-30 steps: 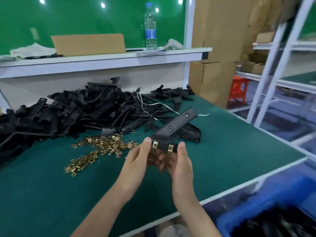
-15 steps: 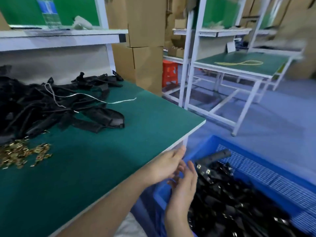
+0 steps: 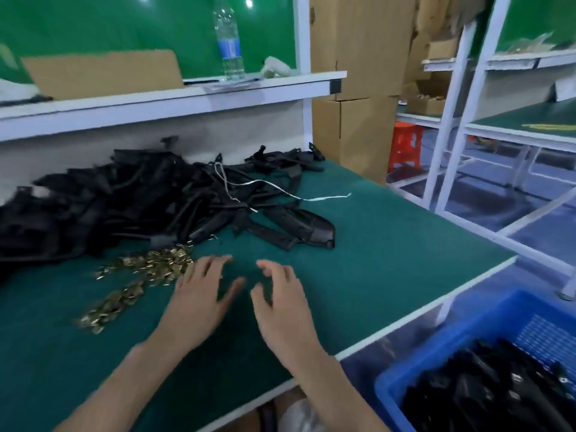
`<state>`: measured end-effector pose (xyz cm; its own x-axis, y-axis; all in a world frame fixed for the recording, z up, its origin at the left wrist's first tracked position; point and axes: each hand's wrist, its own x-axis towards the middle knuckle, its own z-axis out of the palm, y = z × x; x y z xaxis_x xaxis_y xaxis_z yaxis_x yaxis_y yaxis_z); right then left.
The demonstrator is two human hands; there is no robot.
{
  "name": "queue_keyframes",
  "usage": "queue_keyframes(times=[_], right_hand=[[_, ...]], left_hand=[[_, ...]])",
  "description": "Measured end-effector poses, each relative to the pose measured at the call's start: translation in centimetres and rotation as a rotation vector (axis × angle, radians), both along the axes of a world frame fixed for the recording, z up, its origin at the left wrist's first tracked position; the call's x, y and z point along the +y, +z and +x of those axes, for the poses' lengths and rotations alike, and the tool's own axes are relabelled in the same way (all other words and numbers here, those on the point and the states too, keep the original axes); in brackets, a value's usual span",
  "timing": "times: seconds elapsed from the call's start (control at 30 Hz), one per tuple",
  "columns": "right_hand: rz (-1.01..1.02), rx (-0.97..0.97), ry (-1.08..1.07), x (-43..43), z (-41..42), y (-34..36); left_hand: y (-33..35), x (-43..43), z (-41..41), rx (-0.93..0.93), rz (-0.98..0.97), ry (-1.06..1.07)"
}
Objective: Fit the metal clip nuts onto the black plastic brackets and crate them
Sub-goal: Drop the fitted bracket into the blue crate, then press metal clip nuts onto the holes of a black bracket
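Note:
Both hands hover empty over the green table, fingers spread and relaxed. My left hand is just right of a scatter of brass clip nuts. My right hand is beside it, a little nearer the table's edge. A big heap of black plastic brackets lies at the back left, and one bracket sticks out toward the hands. The blue crate at the lower right, below the table edge, holds several fitted brackets.
A white string trails from the heap across the mat. A shelf above the table carries a water bottle and a cardboard piece. Cardboard boxes and white racks stand to the right.
The bracket held a second ago went down into the blue crate. Both hands have since come back up, empty, over the table beside the clip nuts.

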<state>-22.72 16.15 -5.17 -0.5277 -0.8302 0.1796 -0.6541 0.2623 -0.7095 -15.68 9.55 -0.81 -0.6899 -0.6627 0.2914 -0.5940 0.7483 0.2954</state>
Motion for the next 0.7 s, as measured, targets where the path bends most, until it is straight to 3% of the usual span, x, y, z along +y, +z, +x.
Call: queue_keyframes(times=[0.03,0.07,0.13,0.27,0.5,0.6,0.7], right_hand=[[0.060,0.104,0.144,1.6,-2.6,2.2],[0.005,0.107,0.073,2.9,-4.2,2.2],[0.154,0.279,0.057,0.2,-4.0,2.9],[0.260,0.333,0.179,-5.7,-0.7,1.7],[0.237,0.357,0.277,-12.8,0.9,1.5],[0.191,0.394,0.302,-15.1,1.1,1.5],[0.151,0.449,0.288,-16.6,0.9,1.4]], left_hand=[[-0.7,-1.1,2.2,-0.032,-0.066,0.087],[-1.3,-2.0,4.2,-0.036,-0.088,0.160],[-2.0,-3.6,7.8,-0.031,-0.061,0.316],[-2.2,-6.5,11.7,-0.080,0.057,0.531],[-2.6,-9.1,11.4,0.029,0.128,0.495],[-2.6,-10.5,11.2,0.186,0.166,0.414],[-1.9,-12.0,11.4,0.536,0.351,0.403]])
